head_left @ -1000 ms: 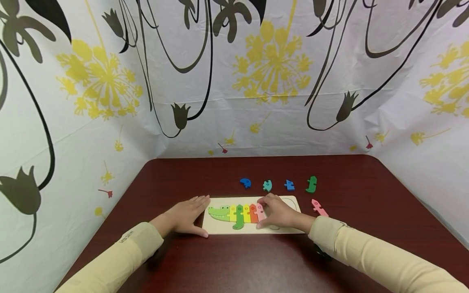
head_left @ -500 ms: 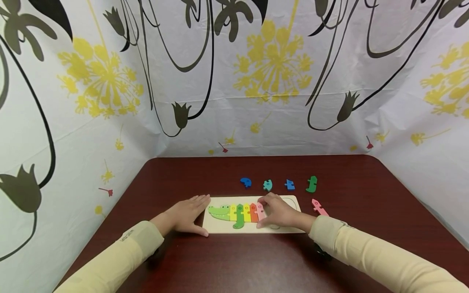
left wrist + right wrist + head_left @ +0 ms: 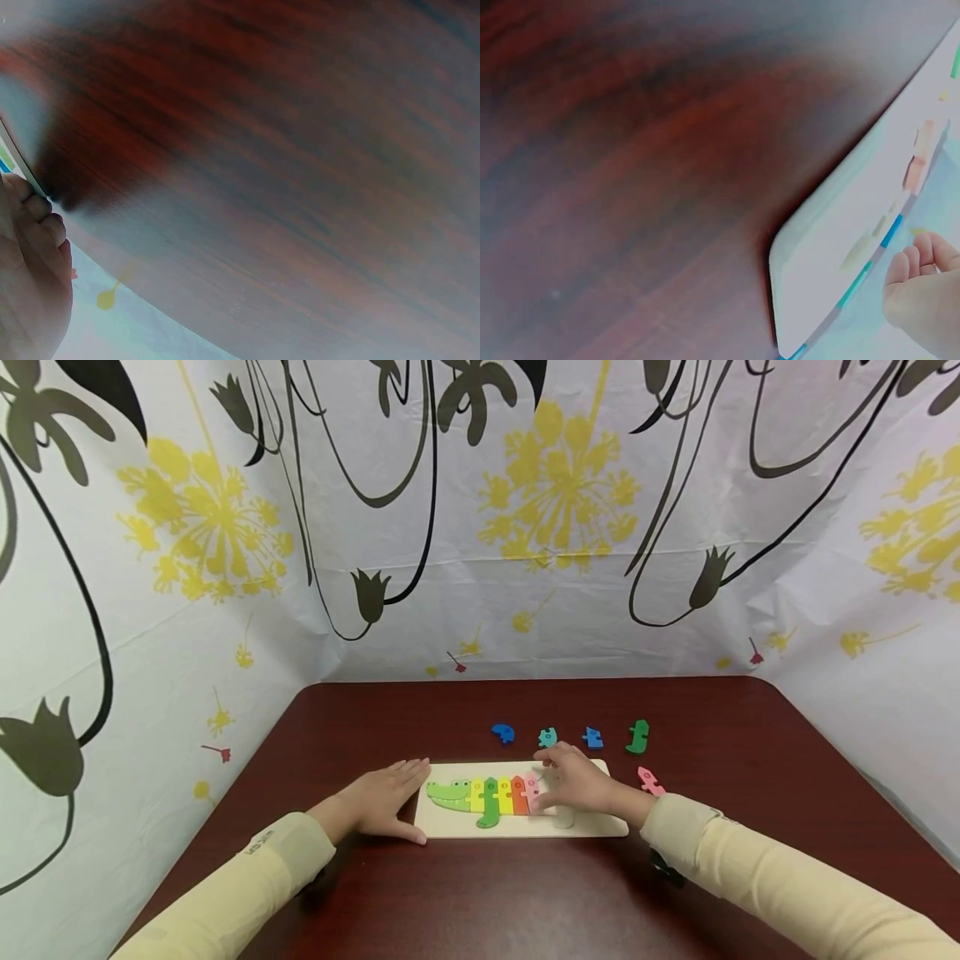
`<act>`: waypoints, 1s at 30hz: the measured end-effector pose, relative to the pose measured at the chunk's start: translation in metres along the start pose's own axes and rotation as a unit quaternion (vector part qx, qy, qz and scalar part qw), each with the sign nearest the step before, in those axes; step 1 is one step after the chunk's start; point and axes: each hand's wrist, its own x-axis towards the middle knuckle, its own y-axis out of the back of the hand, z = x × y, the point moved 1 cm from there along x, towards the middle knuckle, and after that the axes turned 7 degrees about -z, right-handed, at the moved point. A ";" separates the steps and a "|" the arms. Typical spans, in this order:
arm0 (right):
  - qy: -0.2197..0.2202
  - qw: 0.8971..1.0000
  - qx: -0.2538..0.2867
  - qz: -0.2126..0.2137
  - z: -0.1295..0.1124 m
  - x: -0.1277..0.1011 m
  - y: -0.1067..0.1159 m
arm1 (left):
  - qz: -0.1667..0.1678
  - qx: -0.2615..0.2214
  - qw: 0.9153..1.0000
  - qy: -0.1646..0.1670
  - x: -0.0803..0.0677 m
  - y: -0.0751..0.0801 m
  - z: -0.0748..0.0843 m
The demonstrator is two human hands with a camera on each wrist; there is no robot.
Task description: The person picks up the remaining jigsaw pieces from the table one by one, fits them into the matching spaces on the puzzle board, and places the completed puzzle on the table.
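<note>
A pale wooden puzzle board [image 3: 453, 829] lies on the table with a crocodile puzzle partly filled. From a green head piece [image 3: 448, 797], yellow, green, orange and pink pieces run rightward in a row. My left hand [image 3: 378, 800] rests at the board's left edge, fingers extended and thumb apart; the left wrist view shows only part of that hand [image 3: 34, 277]. Over the right part of the board is my right hand [image 3: 581, 787], fingers loosely bent, close to the pink piece [image 3: 532, 787] with no piece visible in its grasp. In the right wrist view the right hand [image 3: 926, 292] is above the board.
Behind the board lie a blue piece [image 3: 503, 733], a teal piece [image 3: 547, 737], another blue piece [image 3: 593, 738] and a green piece [image 3: 638, 737]. A loose pink piece [image 3: 649, 781] sits to the right, near the right sleeve. A patterned cloth [image 3: 480, 635] hangs behind the table.
My right hand has come off the pink piece in the row and shifted slightly up and to the right. The left hand stays in place.
</note>
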 end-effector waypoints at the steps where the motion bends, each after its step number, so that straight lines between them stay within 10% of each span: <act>1: -0.001 1.000 0.008 0.001 0.000 0.000 0.002 | 0.000 0.000 1.000 0.000 0.000 0.000 0.000; 30: 0.008 0.998 0.051 0.039 0.023 -0.028 0.051 | -0.001 -0.001 1.000 0.002 0.001 -0.001 -0.001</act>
